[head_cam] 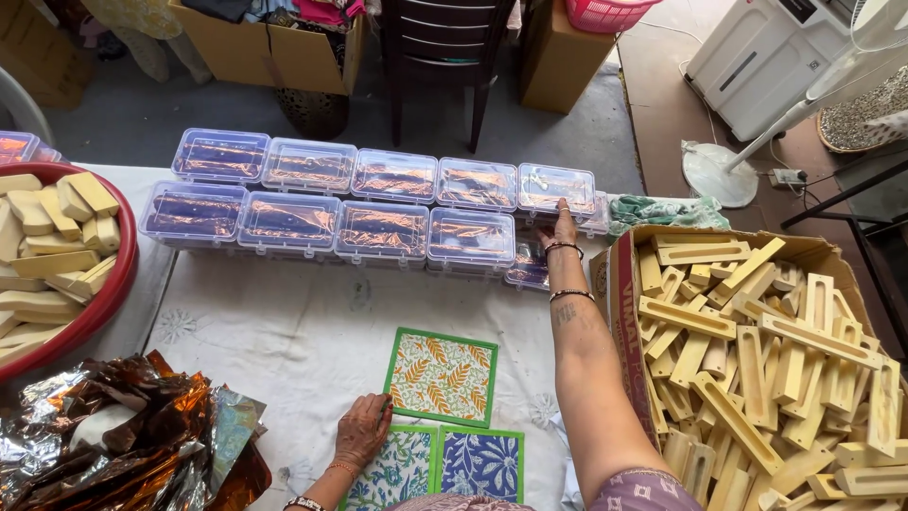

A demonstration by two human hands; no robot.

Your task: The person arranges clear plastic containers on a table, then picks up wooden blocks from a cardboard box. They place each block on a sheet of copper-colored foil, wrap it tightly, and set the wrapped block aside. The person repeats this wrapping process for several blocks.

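My right hand [565,230] reaches far forward and its fingers rest on a clear plastic box [556,188] at the right end of the back row of lidded boxes. Two rows of such boxes [312,222], each holding something wrapped in coppery foil, line the white cloth. My left hand [362,431] lies flat near me, fingers spread, touching the edge of a green-bordered patterned tile [442,376]. Two more patterned tiles [480,463] lie beside it, one green, one blue.
A cardboard box [619,284] full of pale wooden holders sits at the right. A red tub [112,293] of tan blocks stands at the left, with crumpled foil sheets [132,435] in front. A chair, cartons and a fan stand beyond the table.
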